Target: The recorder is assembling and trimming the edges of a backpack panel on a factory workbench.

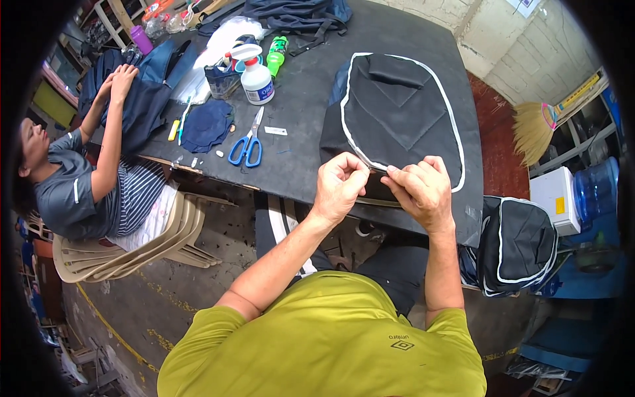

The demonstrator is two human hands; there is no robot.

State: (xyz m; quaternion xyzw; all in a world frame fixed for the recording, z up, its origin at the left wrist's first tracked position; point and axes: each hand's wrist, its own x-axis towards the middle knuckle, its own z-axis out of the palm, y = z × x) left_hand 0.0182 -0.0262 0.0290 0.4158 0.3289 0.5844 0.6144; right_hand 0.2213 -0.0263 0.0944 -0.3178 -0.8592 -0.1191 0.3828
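A black bag point(405, 112) edged with white piping lies on the dark table in front of me. Its near edge is between my two hands. My left hand point(340, 186) pinches the white-trimmed edge, thumb against fingers. Close beside it, my right hand point(422, 192) grips the same edge, thumb on top and fingers curled under. Whether anything small is between the fingertips is hidden. To the left of the bag lie blue-handled scissors point(247, 147), blades pointing away from me.
Left of the scissors are dark blue fabric pieces point(206, 126), a white spray bottle point(256, 85) and a green bottle point(277, 55). A co-worker point(86, 178) sits at far left, handling dark cloth. Another white-piped bag point(519, 245) stands right of the table, near a broom point(534, 129).
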